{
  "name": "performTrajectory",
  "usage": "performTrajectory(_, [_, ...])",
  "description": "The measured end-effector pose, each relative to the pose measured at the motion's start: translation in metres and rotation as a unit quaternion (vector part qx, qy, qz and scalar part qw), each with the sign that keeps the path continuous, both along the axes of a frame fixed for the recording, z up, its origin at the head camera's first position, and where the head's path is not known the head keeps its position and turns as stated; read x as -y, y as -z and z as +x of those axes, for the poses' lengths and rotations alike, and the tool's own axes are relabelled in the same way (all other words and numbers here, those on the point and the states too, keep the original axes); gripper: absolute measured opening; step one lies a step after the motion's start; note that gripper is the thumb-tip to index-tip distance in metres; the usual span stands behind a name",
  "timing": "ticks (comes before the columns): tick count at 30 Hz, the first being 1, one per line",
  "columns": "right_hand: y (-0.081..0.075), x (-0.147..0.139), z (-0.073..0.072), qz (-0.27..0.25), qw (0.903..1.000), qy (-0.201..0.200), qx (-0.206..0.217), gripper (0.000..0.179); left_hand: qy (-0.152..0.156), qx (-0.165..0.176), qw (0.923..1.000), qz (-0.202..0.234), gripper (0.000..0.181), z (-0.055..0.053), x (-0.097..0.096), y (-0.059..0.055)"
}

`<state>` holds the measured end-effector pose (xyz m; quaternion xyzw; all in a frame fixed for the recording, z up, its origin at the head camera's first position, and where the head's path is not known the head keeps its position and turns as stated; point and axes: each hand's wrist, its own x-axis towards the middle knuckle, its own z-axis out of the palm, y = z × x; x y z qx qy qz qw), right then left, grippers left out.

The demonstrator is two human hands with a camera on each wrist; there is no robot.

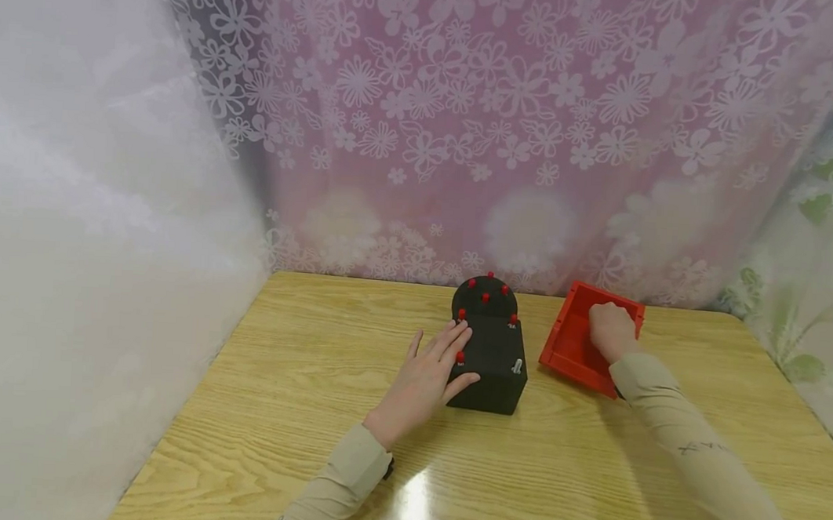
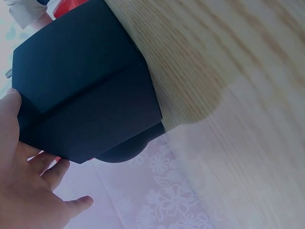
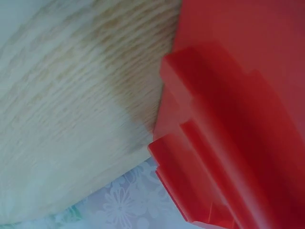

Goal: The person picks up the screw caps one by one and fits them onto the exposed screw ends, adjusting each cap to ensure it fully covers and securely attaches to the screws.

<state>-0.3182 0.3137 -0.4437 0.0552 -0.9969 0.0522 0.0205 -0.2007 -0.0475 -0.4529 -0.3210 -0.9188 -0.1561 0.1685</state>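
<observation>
A black box (image 1: 494,346) with a rounded back panel stands on the table, set with several small red knobs (image 1: 486,297) and one silver knob (image 1: 517,366) at its near right corner. My left hand (image 1: 420,386) rests on its left side, fingers stretched along the top and thumb at the front edge; the left wrist view shows the thumb against the black box (image 2: 81,71). My right hand (image 1: 611,330) reaches down into a red open tray (image 1: 566,368), its fingers bent and their tips hidden. Whether it holds anything, I cannot tell. Only the red tray (image 3: 209,129) and table show in the right wrist view.
The wooden table (image 1: 295,411) carries the box and tray near its back edge. Behind it hangs a pink flowered curtain (image 1: 423,135), with a whitish sheet (image 1: 107,236) on the left and a leaf-patterned one (image 1: 822,273) on the right.
</observation>
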Motion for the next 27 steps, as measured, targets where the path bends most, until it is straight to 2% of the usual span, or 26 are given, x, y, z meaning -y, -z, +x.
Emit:
performTrajectory(9, [-0.003,-0.002,-0.001,-0.025,0.9987,-0.025,-0.037,0.026,-0.001,0.003,1.0000,0.004,0.071,-0.002,-0.003,0.000])
performTrajectory(15, [-0.012,0.004,0.000,-0.089,0.9960,-0.003,0.005,0.036,-0.005,0.019,0.9998,0.003,0.072,-0.002,-0.002,-0.001])
performTrajectory(19, [-0.016,0.009,0.004,-0.132,0.9908,0.010,0.031,0.019,-0.007,0.022,0.9997,0.003,0.072,-0.003,-0.003,-0.002])
performTrajectory(21, [-0.018,0.010,0.008,-0.151,0.9876,0.020,0.038,0.018,-0.007,0.021,0.9998,0.003,0.072,-0.003,-0.004,-0.002])
performTrajectory(23, [-0.020,0.012,0.012,-0.179,0.9822,0.032,0.044,0.025,-0.007,0.021,0.9998,0.001,0.072,-0.003,-0.005,-0.002])
performTrajectory(27, [-0.020,0.012,0.021,-0.259,0.9641,0.046,0.039,0.032,-0.008,0.025,0.9997,0.000,0.071,-0.003,-0.006,-0.002])
